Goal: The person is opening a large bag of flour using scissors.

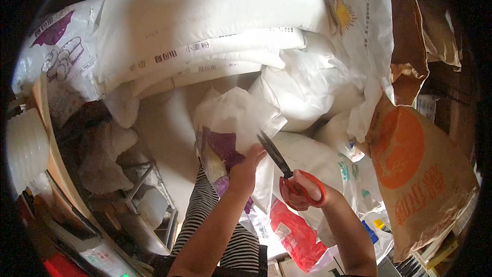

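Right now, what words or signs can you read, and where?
"小麦粉" on the stacked white sack.
"餐包用" beside it, probably.
Brown sack, orange writing: too blurred.
Left bag, purple writing: too blurred.
Sun bag, green-marked bag, red packet: too small.

Scissors (279, 161): dark metal blades, glossy red plastic handles. Brown sack (420, 174): matt, paper-like, creased.

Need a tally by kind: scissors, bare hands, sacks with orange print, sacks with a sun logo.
Scissors: 1
Bare hands: 2, left hand and right hand
Orange-print sack: 1
Sun-logo sack: 1
Total: 5
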The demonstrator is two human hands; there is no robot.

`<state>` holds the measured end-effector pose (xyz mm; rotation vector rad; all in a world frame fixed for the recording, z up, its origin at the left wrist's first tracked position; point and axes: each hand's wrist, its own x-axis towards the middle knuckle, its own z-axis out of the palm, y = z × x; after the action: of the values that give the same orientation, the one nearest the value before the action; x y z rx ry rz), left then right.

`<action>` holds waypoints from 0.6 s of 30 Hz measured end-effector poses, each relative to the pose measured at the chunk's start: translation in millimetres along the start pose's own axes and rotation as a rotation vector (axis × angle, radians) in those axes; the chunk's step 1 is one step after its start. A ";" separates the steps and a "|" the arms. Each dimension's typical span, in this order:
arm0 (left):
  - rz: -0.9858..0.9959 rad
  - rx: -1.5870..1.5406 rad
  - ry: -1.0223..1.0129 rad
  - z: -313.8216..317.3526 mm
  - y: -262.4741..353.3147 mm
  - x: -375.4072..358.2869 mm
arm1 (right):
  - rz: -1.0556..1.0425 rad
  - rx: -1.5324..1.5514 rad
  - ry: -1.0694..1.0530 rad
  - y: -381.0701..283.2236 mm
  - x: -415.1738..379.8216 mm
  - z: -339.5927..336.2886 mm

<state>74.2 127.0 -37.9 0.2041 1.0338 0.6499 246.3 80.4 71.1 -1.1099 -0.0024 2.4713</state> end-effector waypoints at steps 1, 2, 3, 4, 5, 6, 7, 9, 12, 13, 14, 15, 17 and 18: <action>0.015 0.014 0.006 0.5 1.0 -0.5 | 0.000 0.017 -0.011 1.5 -0.1 -1.1; 0.027 0.027 0.014 0.8 1.1 -2.4 | 0.002 0.036 -0.021 3.0 -0.6 -1.5; 0.038 0.040 0.023 1.2 1.3 -4.1 | 0.003 0.038 -0.023 3.8 -1.8 -1.2; 0.020 -0.029 0.041 2.2 1.3 -4.1 | 0.005 0.040 -0.024 4.5 -3.5 -0.6; 0.002 -0.098 0.058 3.8 1.5 -2.8 | 0.005 0.041 -0.025 5.0 -4.4 0.0; -0.015 -0.167 0.075 3.0 -0.8 -1.0 | -0.005 0.039 -0.037 5.7 -4.4 0.1; 0.065 0.046 -0.006 -0.3 -1.7 -2.1 | -0.015 0.035 -0.049 6.3 -4.0 -0.6; 0.132 0.293 -0.087 -2.4 2.7 -6.5 | -0.022 0.059 -0.056 5.0 -2.9 -0.5; -0.091 0.030 0.072 10.4 12.6 -7.0 | -0.017 0.104 -0.048 3.7 4.2 2.7; -0.050 0.106 0.036 5.2 8.0 -6.2 | -0.023 0.091 -0.049 3.9 7.0 2.4; -0.007 0.182 0.000 -1.6 1.3 -4.9 | -0.030 0.077 -0.050 4.3 9.9 1.9; 0.001 0.177 -0.017 -1.1 2.7 -4.5 | -0.038 0.078 -0.057 6.7 13.5 0.8; -0.019 0.086 -0.033 0.7 4.8 -2.1 | -0.055 0.080 -0.066 11.0 19.4 2.7; -0.048 -0.001 -0.032 2.3 5.2 -0.5 | -0.077 0.055 -0.043 13.3 19.8 3.7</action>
<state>73.9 131.1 -34.0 0.1877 1.0045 0.6020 227.0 76.6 57.2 -1.0145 0.0103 2.4115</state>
